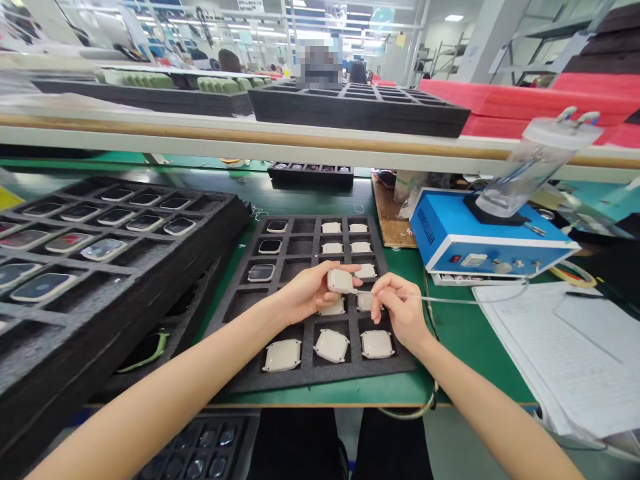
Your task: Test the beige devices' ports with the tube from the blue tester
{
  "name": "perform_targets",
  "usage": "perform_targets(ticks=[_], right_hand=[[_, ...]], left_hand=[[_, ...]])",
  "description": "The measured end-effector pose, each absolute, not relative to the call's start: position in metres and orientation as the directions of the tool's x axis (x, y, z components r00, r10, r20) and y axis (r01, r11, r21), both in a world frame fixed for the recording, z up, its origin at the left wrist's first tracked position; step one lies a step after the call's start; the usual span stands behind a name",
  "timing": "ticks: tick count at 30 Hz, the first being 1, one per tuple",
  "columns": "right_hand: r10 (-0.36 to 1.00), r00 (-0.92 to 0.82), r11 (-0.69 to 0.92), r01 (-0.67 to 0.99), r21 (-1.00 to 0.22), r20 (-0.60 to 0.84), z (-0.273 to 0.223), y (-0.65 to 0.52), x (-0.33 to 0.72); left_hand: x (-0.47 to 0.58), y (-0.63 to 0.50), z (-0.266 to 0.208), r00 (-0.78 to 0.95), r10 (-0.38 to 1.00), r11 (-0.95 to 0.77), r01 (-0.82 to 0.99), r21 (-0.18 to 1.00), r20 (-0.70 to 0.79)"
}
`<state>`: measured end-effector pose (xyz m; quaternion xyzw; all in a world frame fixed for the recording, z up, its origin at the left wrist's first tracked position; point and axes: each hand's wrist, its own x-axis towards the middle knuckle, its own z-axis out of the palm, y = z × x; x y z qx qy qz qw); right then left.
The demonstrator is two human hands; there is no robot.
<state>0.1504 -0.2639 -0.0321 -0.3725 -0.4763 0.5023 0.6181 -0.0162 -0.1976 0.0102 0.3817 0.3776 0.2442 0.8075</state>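
Observation:
A cream watch case (pixel 340 281) is held by its edges in my left hand (pixel 311 293), above a black foam tray (pixel 300 269). My right hand (pixel 403 308) pinches the end of a thin clear tube (pixel 455 300), whose tip is at the right edge of the case. Exactly what the tip touches is too small to tell. Below my hands, more cream cases lie in the tray's pockets, among them one turned askew (pixel 332 345) and one at the front right (pixel 377 344). Several cases with dark faces (pixel 270 247) sit in the left column.
Stacked foam trays (pixel 220 233) of cases rise at the left. A blue machine (pixel 495 240) carrying a clear cylinder (pixel 530 167) stands at the right, with papers (pixel 560 353) in front of it. A shelf edge (pixel 320 150) crosses the back.

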Motion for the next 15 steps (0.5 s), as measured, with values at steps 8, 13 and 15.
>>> perform_targets(ticks=[8,13,15], right_hand=[[0.978,0.017,0.206,-0.284,-0.936,0.21,-0.03,-0.264,0.15],[0.984,0.01,0.173,-0.29,-0.941,0.178,-0.027,-0.268,0.15],[0.984,-0.024,0.161,-0.278,-0.947,0.174,-0.026,-0.269,0.149]], left_hand=[[-0.026,-0.205,-0.002,0.662,0.676,0.552,-0.164,0.817,-0.324],[-0.027,-0.206,-0.008,0.664,0.719,0.373,-0.118,0.92,-0.206],[-0.026,-0.205,-0.009,0.664,0.718,0.362,-0.1,0.927,-0.209]])
